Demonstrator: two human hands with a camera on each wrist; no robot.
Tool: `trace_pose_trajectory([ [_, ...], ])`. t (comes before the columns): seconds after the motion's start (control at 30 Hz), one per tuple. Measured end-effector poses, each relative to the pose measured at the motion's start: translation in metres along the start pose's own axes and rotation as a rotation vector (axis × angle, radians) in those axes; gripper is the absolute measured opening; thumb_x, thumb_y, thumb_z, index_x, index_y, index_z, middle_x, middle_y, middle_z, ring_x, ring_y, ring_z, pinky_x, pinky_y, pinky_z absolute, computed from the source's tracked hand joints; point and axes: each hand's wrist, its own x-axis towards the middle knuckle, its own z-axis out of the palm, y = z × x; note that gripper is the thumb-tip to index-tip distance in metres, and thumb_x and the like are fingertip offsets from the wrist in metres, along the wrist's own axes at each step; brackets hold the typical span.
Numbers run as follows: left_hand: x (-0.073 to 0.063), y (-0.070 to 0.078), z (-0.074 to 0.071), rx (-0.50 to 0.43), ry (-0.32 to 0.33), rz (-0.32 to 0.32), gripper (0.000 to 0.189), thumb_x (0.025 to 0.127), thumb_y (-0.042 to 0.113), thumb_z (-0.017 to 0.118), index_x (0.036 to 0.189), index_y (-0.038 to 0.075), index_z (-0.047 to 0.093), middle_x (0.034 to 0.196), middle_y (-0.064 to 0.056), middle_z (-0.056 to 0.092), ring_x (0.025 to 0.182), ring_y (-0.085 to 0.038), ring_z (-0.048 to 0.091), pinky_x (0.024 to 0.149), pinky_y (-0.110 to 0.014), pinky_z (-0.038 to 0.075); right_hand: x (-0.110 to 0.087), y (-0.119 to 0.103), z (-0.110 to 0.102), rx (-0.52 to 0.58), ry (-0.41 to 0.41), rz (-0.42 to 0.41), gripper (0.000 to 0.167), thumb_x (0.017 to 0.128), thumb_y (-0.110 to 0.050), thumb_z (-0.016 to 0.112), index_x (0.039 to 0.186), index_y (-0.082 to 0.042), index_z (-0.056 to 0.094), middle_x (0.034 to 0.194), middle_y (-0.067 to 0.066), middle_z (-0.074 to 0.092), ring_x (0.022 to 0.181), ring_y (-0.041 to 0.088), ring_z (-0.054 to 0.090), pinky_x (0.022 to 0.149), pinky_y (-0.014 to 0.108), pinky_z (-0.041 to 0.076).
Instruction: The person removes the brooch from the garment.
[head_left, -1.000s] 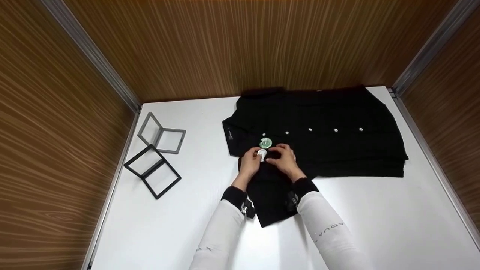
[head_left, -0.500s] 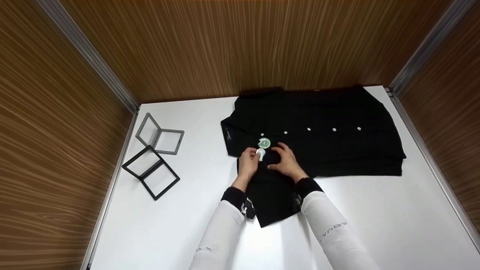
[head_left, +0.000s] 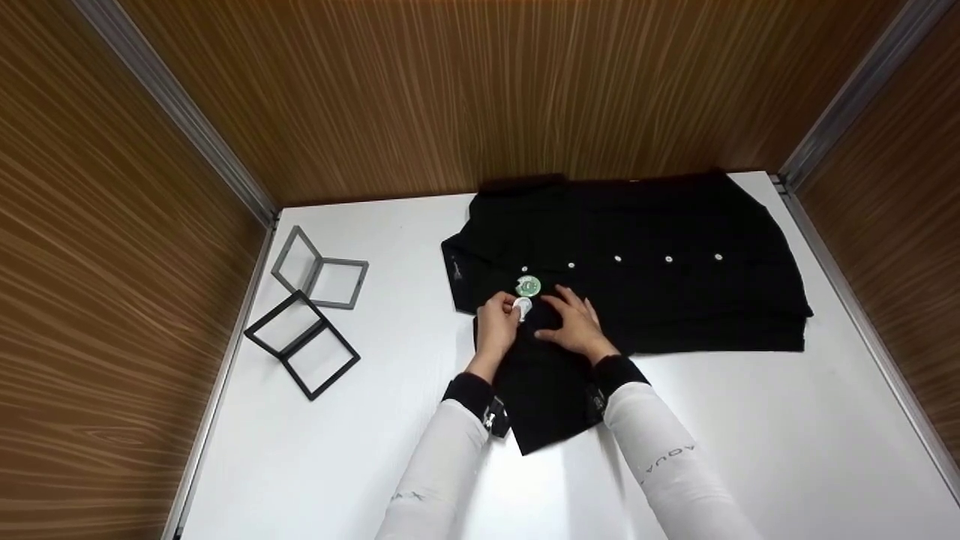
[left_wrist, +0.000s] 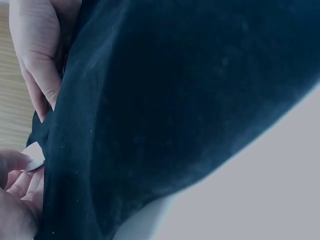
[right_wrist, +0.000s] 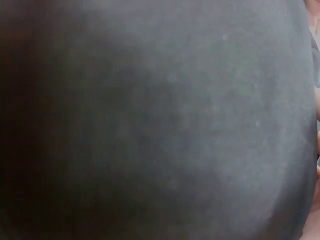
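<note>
A black short-sleeved shirt [head_left: 660,217] with white buttons lies flat on the white table [head_left: 405,420], its collar to the left. Below the top button a green round badge [head_left: 529,286] lies on the cloth. Just under it, my left hand [head_left: 496,330] pinches a white round badge [head_left: 523,306] between thumb and fingers; the left wrist view shows this white badge [left_wrist: 34,156] tilted at the cloth. My right hand [head_left: 576,327] rests on the shirt right of the badges, fingers spread and holding nothing. Dark cloth [right_wrist: 170,120] fills most of the right wrist view.
Two hinged frames stand opened at the left of the table, a grey one [head_left: 319,262] behind a black one [head_left: 283,352]. Wood-patterned panels [head_left: 480,97] enclose the back and both sides.
My right hand has let go near the white badge and drawn slightly right, its fingers spreading. The left hand keeps its pinch on the badge in nearly the same spot.
</note>
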Motion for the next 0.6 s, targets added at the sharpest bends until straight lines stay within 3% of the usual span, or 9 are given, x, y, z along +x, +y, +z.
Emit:
trace_pose_trajectory([
  [0.23, 0.000, 0.000, -0.007, 0.056, -0.012, 0.038, 0.006, 0.083, 0.004, 0.070, 0.088, 0.007, 0.070, 0.073, -0.001, 0.067, 0.066, -0.013, 0.061, 0.061, -0.026, 0.050, 0.001, 0.001, 0.001, -0.007, -0.002, 0.000, 0.074, 0.078, -0.035, 0.078, 0.142, -0.013, 0.047, 0.155, 0.016, 0.026, 0.144, 0.033, 0.015, 0.116, 0.051, 0.004],
  [0.6, 0.001, -0.008, -0.017, 0.031, -0.039, -0.045, 0.005, 0.079, 0.005, 0.070, 0.084, 0.004, 0.068, 0.075, -0.004, 0.069, 0.070, -0.016, 0.065, 0.065, -0.028, 0.053, 0.002, 0.002, 0.001, -0.018, -0.008, -0.016, 0.075, 0.078, -0.035, 0.078, 0.143, -0.014, 0.047, 0.155, 0.016, 0.025, 0.144, 0.034, 0.015, 0.116, 0.051, 0.004],
])
